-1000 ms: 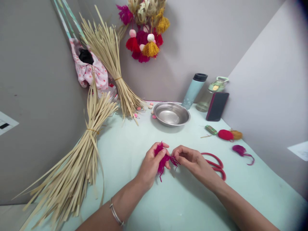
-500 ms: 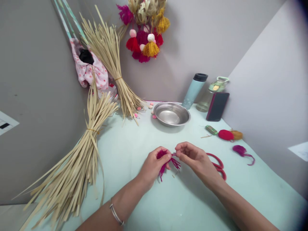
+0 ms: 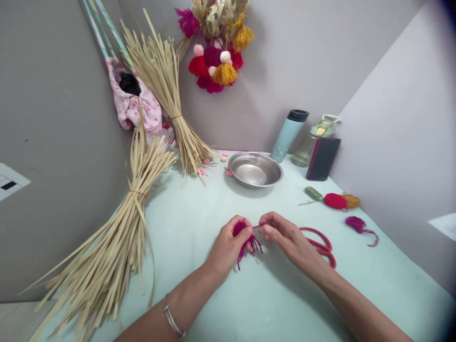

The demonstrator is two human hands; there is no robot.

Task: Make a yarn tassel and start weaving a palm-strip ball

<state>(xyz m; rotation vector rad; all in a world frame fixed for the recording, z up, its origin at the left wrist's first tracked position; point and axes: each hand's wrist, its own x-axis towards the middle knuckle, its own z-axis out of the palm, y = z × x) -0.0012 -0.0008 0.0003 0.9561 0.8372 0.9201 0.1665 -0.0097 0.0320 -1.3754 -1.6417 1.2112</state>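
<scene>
A small bundle of magenta yarn [image 3: 241, 232] is pinched in my left hand [image 3: 228, 242], its loose strands hanging below the thumb. From the bundle a short yarn strand [image 3: 257, 226] runs across to my right hand [image 3: 281, 230], whose thumb and forefinger are closed on its end. Both hands are held just above the pale green table [image 3: 228, 304], a little apart. Red-handled scissors [image 3: 322, 244] lie beside my right wrist, their blades hidden under the hand.
Straw bundles [image 3: 133, 209] stand on the left. Behind the hands sits a metal bowl [image 3: 254, 173]. A blue tumbler [image 3: 289, 135], a green bottle [image 3: 313, 140] and a phone [image 3: 322, 159] lean at the back right. Red yarn [image 3: 335, 201] and magenta yarn [image 3: 355, 223] lie at right. Tassels [image 3: 224, 71] hang above.
My right thumb and forefinger have closed on the strand, which now shows as a single taut line between the hands. The left hand keeps its grip almost unmoved.
</scene>
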